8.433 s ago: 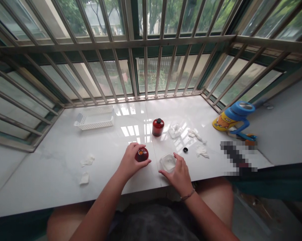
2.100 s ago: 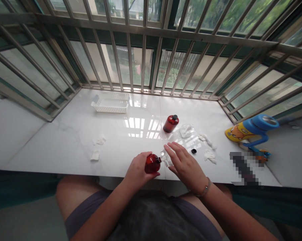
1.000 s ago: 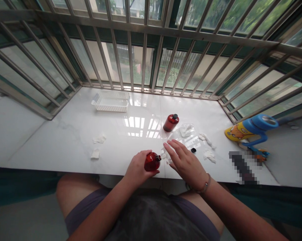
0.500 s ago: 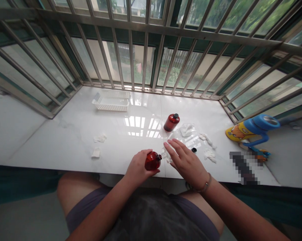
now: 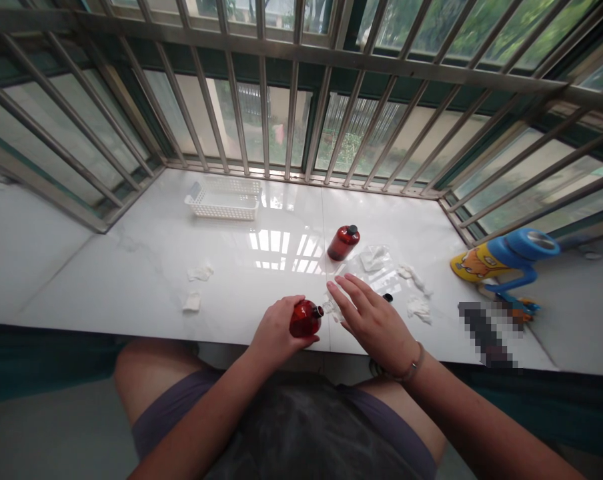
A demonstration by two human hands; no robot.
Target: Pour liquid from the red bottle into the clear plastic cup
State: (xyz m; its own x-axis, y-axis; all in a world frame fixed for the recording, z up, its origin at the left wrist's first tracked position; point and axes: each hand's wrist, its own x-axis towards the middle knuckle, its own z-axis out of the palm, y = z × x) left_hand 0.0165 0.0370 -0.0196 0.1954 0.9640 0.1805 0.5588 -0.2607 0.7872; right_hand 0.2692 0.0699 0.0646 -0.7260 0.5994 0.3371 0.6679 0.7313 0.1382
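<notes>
My left hand (image 5: 280, 330) is wrapped around a red-brown see-through bottle (image 5: 304, 321), which has no cap and leans to the right above the counter's front edge. Its dark mouth is against or very near the neck of a small clear bottle (image 5: 331, 308). That clear bottle is in my right hand (image 5: 376, 323), whose fingers reach over it and hide most of it; the thumb is mostly hidden. Just behind my right hand a black cap (image 5: 388, 298) lies on the counter. A second red-brown bottle (image 5: 343, 243), with its black cap on, stands farther back.
The white counter (image 5: 146, 267) bears a white mesh basket (image 5: 224, 212) at the back left. Crumpled tissues (image 5: 419, 309) lie on both sides, and a clear plastic packet (image 5: 375, 258) is at right. A blue-yellow flask (image 5: 501, 257) stands far right. Metal bars (image 5: 309, 127) line the window.
Both hands and the bottles hold nearly the same positions. The view has shifted very slightly.
</notes>
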